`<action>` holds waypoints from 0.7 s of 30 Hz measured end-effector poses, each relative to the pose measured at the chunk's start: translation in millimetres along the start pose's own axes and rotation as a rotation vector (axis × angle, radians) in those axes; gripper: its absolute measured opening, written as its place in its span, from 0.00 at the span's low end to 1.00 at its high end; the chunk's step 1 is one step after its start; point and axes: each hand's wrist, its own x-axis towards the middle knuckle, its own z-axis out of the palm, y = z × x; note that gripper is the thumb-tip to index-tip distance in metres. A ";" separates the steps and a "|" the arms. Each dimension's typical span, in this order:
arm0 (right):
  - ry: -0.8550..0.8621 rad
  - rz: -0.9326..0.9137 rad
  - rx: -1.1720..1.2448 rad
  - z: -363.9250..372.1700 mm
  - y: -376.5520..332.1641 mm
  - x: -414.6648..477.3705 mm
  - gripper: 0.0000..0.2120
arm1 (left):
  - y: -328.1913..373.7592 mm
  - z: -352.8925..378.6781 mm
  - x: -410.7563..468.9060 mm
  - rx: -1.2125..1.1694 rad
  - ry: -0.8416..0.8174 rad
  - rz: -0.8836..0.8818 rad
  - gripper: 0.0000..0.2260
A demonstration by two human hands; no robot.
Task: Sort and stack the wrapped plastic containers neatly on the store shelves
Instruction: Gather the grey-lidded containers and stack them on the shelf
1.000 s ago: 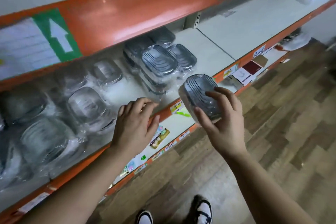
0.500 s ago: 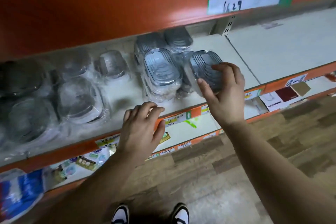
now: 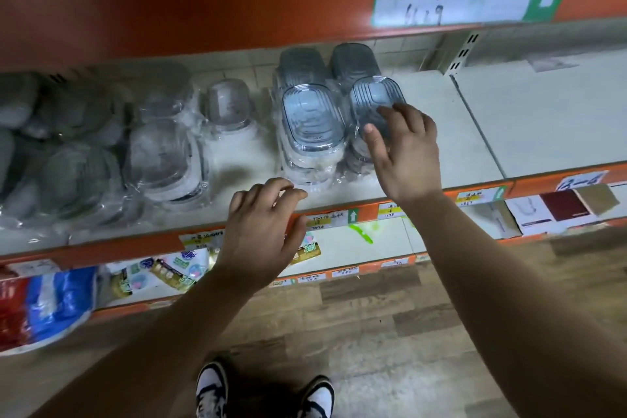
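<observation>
Head camera, store aisle: my right hand [image 3: 405, 153] reaches onto the pale shelf [image 3: 475, 132] with fingers spread and nearly straight, fingertips touching the near end of a blue-tinted wrapped container [image 3: 375, 95] and thumb laid along its side, steadying it rather than gripping, as I judge. The container sits on top of the right front stack, just beside a matching blue stack [image 3: 310, 115], with two more blue stacks [image 3: 300, 66] behind, so like goes with like. My left hand [image 3: 261, 227] hangs at the orange shelf lip [image 3: 339, 214], fingers loosely curled and holding nothing, likely kept near to catch a slide, since the slick wrap could let the top piece slip. Clear wrapped containers [image 3: 159, 159] and grey ones [image 3: 78, 176] lie in looser heaps further left, seemingly not yet squared up.
</observation>
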 end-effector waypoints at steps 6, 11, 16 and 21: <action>0.032 -0.045 0.037 -29.1 -21.0 -29.0 0.24 | 8.6 -28.9 -13.3 0.042 0.030 -0.021 0.17; 0.000 -0.099 0.072 -60.8 -66.1 -62.6 0.21 | 10.3 -81.1 -38.6 0.077 0.095 -0.041 0.14; -0.017 -0.185 0.124 -92.3 -126.7 -85.5 0.16 | -5.1 -145.7 -78.6 0.138 0.187 -0.046 0.12; -0.031 -0.326 0.233 -115.7 -215.3 -107.9 0.14 | -35.8 -217.6 -135.2 0.173 0.273 -0.148 0.11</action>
